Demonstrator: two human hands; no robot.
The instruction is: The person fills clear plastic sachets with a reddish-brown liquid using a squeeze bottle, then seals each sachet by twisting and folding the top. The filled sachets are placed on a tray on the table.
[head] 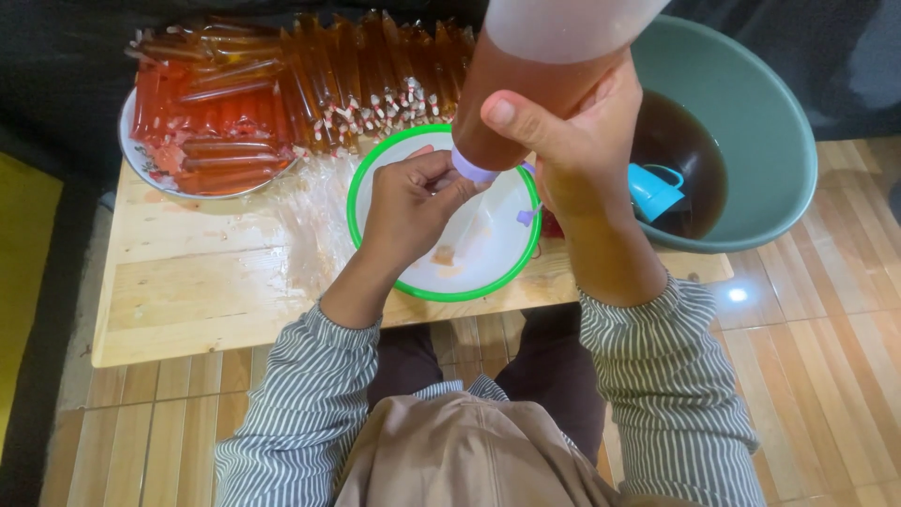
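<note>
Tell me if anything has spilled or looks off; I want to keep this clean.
A small brownish puddle lies on the green-rimmed plate, under the left hand. Wet-looking stains mark the wooden table beside it. Nothing else stands out.

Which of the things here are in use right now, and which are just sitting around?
In use:
- squeeze bottle of brown liquid, in the right hand
- thin plastic tube bag, pinched at the nozzle by the left hand
- green-rimmed plate underneath

Lying about:
- filled tube bags piled on a tray
- green basin of brown liquid
- blue scoop
- wooden table
</note>
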